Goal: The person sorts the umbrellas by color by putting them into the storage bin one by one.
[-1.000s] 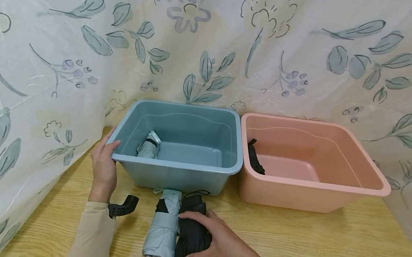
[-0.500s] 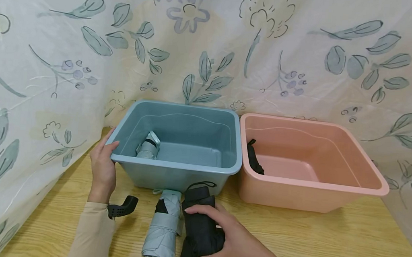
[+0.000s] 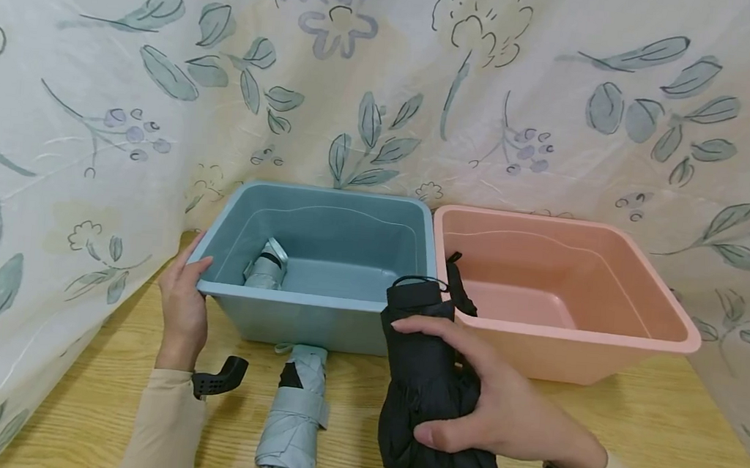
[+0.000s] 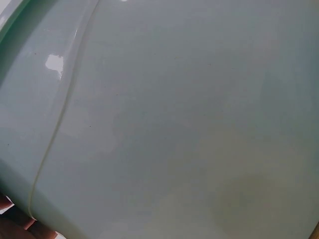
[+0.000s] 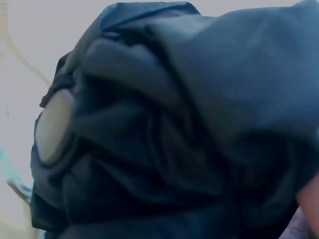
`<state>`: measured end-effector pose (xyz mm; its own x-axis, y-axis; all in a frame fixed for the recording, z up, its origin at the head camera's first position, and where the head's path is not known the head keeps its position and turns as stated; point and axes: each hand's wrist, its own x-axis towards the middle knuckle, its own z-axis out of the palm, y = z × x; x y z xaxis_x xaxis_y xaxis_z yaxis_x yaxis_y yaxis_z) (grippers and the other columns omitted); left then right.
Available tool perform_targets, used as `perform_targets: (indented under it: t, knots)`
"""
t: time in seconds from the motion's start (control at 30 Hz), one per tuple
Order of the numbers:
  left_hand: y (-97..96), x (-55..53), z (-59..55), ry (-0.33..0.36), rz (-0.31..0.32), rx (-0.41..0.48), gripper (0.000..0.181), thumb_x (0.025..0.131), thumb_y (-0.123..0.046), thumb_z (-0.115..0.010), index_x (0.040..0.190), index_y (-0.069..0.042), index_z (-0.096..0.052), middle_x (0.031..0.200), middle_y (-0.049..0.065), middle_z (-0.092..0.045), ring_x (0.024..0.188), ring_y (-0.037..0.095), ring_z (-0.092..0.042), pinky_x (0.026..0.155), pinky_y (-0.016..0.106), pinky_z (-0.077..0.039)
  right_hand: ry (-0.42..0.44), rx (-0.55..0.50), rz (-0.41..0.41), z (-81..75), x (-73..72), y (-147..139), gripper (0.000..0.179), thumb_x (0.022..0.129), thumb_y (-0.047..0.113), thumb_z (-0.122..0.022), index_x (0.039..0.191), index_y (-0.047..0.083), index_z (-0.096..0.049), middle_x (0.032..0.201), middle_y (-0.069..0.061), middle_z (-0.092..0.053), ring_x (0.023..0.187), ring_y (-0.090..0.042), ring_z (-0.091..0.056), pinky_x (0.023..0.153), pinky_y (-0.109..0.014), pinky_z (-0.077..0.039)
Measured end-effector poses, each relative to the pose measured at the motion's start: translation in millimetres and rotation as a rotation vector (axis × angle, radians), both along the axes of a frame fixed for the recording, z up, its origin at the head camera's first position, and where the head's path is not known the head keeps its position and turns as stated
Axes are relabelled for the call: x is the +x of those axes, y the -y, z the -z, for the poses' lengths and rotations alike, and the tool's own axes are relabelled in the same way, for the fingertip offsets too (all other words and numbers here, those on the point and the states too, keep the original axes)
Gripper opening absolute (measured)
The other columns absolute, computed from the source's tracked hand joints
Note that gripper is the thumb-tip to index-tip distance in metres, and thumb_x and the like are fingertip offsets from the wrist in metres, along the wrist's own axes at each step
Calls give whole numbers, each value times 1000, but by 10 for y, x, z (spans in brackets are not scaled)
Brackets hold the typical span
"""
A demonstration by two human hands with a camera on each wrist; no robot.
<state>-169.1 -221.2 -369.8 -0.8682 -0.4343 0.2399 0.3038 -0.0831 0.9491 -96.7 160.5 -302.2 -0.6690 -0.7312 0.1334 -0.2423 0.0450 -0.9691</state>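
Observation:
My right hand (image 3: 507, 399) grips a folded black umbrella (image 3: 418, 355) by its side, raised in front of where the two bins meet. Its wrist loop points toward the bins, and the black fabric (image 5: 174, 124) fills most of the right wrist view. At the left front corner of the blue bin (image 3: 308, 324), my left hand (image 3: 182, 307) holds the rim, thumb on top. A folded light blue umbrella (image 3: 294, 419) lies on the table before that bin. Inside the blue bin is another light blue folded umbrella (image 3: 266, 268); a black one (image 3: 459, 285) leans in the pink bin (image 3: 577, 356).
The bins stand side by side on a wooden table (image 3: 227, 428). Behind and to the left hangs a floral sheet (image 3: 362, 57). The blue bin's outer wall (image 4: 174, 124) takes up the left wrist view.
My right hand has lifted the black umbrella from beside the light blue one and carried it right and forward, toward the bins. My left hand stays on the blue bin's rim.

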Motion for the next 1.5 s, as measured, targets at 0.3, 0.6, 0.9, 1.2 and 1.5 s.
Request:
perform_targets:
  t: [0.3, 0.6, 0.9, 1.2, 1.5]
  knots:
    - [11, 2, -2, 21, 6, -14, 50, 105, -10, -36, 154, -9, -44, 158, 9, -41, 144, 28, -37, 119, 49, -24, -265, 165, 150, -388, -337, -289, 79, 84, 3, -79, 152, 24, -44, 127, -16, -55, 98, -32, -67, 78, -41, -59]
    - [5, 4, 3, 20, 2, -12, 50, 104, -9, -36, 154, -9, -45, 158, 10, -42, 143, 29, -38, 119, 48, -25, -249, 425, 347, -705, -837, -617, 79, 87, 18, -82, 152, 40, -41, 130, -16, -52, 102, -37, -60, 73, -45, -58]
    - [3, -10, 12, 20, 5, -25, 50, 104, -10, -36, 154, -9, -45, 157, 9, -42, 143, 29, -38, 119, 50, -25, -157, 469, 353, -585, -1442, -894, 73, 91, 17, -78, 151, 36, -43, 142, -14, -42, 106, -37, -60, 75, -43, -59]
    - [6, -5, 16, 21, 3, -25, 50, 105, -10, -36, 154, -10, -45, 158, 9, -42, 143, 28, -38, 119, 49, -26, -178, 625, 283, -304, -1815, -986, 76, 86, 32, -83, 151, 35, -45, 157, -8, -32, 128, -31, -48, 94, -42, -49]
    - [4, -4, 4, 3, 8, -17, 50, 104, -8, -36, 153, -8, -45, 157, 10, -42, 143, 28, -38, 119, 48, -26, -222, 713, 200, -73, -1932, -991, 82, 84, 39, -84, 154, 26, -43, 160, -12, -28, 136, -37, -43, 103, -54, -44]
